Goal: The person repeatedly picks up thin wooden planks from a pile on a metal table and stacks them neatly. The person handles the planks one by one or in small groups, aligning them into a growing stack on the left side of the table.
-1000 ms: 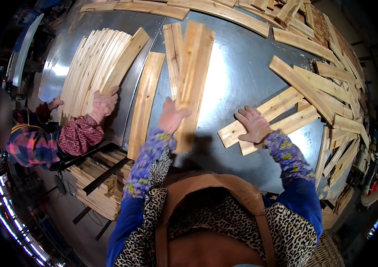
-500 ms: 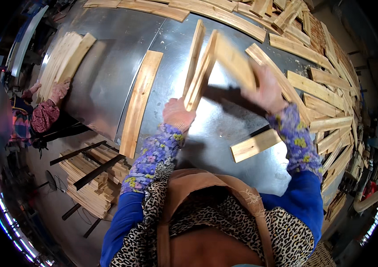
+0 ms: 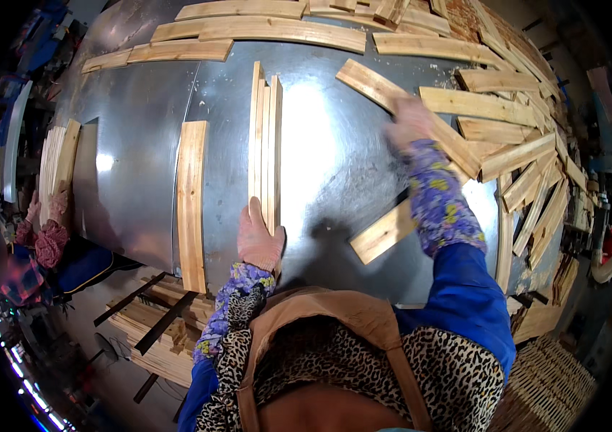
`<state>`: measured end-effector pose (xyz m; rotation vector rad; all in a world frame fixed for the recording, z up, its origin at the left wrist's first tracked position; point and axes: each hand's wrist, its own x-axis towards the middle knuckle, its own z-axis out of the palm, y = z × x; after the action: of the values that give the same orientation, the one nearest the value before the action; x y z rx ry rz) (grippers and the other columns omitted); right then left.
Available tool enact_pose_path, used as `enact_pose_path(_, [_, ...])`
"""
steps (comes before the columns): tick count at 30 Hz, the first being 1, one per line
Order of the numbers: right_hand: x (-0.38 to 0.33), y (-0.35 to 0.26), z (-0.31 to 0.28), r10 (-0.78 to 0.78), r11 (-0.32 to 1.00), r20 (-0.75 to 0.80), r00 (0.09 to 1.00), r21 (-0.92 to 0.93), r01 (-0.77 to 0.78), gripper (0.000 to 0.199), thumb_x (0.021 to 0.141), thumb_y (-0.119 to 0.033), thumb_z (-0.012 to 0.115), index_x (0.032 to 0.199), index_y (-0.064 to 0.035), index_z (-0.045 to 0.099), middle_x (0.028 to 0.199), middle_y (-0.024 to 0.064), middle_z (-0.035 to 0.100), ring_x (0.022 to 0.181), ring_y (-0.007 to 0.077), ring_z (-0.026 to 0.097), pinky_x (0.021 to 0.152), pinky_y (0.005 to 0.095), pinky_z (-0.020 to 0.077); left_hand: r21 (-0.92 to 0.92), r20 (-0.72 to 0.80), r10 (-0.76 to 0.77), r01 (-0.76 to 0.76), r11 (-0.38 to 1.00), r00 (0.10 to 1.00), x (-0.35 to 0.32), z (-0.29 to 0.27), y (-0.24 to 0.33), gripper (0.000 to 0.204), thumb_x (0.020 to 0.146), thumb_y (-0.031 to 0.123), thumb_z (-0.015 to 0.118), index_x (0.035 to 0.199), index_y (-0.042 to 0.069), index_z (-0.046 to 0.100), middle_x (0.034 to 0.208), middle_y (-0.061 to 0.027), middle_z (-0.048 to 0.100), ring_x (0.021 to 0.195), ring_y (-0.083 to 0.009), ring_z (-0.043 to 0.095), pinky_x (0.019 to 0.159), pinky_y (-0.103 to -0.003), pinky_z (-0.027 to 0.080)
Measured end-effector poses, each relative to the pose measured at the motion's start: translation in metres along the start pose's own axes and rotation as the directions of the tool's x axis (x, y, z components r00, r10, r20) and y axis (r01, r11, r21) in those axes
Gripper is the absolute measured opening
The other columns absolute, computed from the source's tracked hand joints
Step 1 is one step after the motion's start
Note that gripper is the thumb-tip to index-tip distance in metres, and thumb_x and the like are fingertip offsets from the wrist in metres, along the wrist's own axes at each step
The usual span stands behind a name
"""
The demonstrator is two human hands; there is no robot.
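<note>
Several narrow wooden boards (image 3: pixel 265 137) stand on edge side by side on the metal tabletop (image 3: pixel 313 173). Around their near end is my left hand (image 3: pixel 259 237), closed on them with the fingers along the side. Farther off to the right, my right hand (image 3: pixel 410 122) is over a slanting wooden board (image 3: pixel 370 83) and covers part of it. Motion smears its fingers, so whether it grips that board is unclear. A shorter-looking board (image 3: pixel 385 234) lies partly hidden beneath my right forearm. Left of the bundle, one long board (image 3: pixel 192 201) lies flat.
Loose boards (image 3: pixel 478 104) crowd the right side, and more boards (image 3: pixel 277 32) line the far edge. At the far left, a person's hands (image 3: pixel 54 205) hold a stack of boards (image 3: pixel 60 162). Below the table's left edge, a pile of boards (image 3: pixel 158 338) sits by dark metal bars (image 3: pixel 165 320).
The tilted boards in my left hand now stand together, with another board beside them. My right hand has left the blurred board it had and moved to the slanting one. The view has shifted.
</note>
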<state>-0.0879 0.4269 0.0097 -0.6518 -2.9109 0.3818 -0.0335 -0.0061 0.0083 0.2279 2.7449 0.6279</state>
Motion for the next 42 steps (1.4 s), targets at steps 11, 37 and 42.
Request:
enact_pose_path(11, [-0.06,-0.145,0.063,-0.539,0.842,0.6,0.591,0.367,0.395,0.047,0.112,-0.041,0.05,0.128,-0.0075,0.078,0.125,0.0227,0.079,0.117,0.041,0.076,0.102,0.0509,0.0605,0.129,-0.053,0.089,-0.081,0.988,0.995,-0.007,-0.008,0.014,0.113,0.089,0.058,0.084,0.167,-0.005,0.033,0.161,-0.0339,0.045,0.141,-0.0518,0.053,0.118,-0.056,0.048])
enact_pose_path(37, [0.358,-0.223,0.115,-0.306,0.934,0.276,0.911,-0.097,0.343,0.099,0.087,-0.053,0.081,0.167,-0.009,0.042,0.153,0.0241,0.063,0.141,0.0412,0.062,0.117,0.0499,0.0535,0.019,-0.133,0.091,-0.089,0.996,0.987,0.021,-0.015,0.02,0.08,0.079,0.024,0.086,0.144,-0.008,0.051,0.125,-0.0313,0.065,0.102,-0.0527,0.07,0.081,-0.057,0.061])
enact_pose_path(42, [0.309,-0.169,0.087,-0.286,0.953,0.423,0.86,0.035,0.3,0.1,0.086,-0.047,0.082,0.168,-0.0065,0.042,0.153,0.0243,0.063,0.14,0.0417,0.063,0.119,0.0495,0.0528,0.017,-0.123,0.075,-0.074,0.997,0.99,0.018,-0.023,0.024,0.079,0.086,0.03,0.085,0.147,-0.002,0.047,0.131,-0.0307,0.06,0.101,-0.0536,0.069,0.081,-0.06,0.061])
